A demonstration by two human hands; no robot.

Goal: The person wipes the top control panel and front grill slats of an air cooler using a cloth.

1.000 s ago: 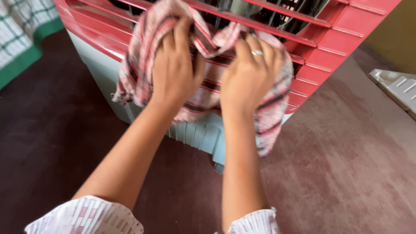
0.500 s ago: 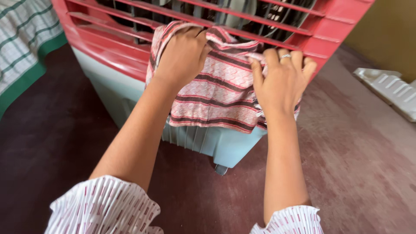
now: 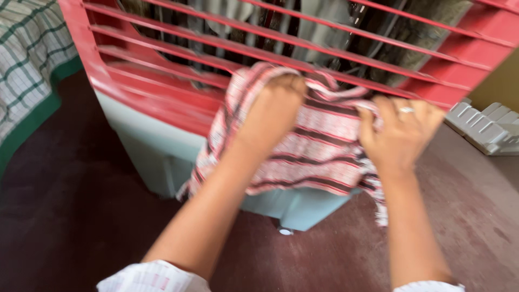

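Both hands grip a pink striped cloth [image 3: 319, 146] against the red grille [image 3: 162, 92] of an air cooler [image 3: 157, 151]: the left hand [image 3: 273, 111] bunches its upper edge in a fist, the right hand [image 3: 397, 135] pinches its right side

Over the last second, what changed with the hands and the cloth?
The bunched striped cloth got spread flat against the red grille. The hands parted: left hand gripping its top edge, right hand at its right edge. Both hands kept hold; the cooler stayed put.
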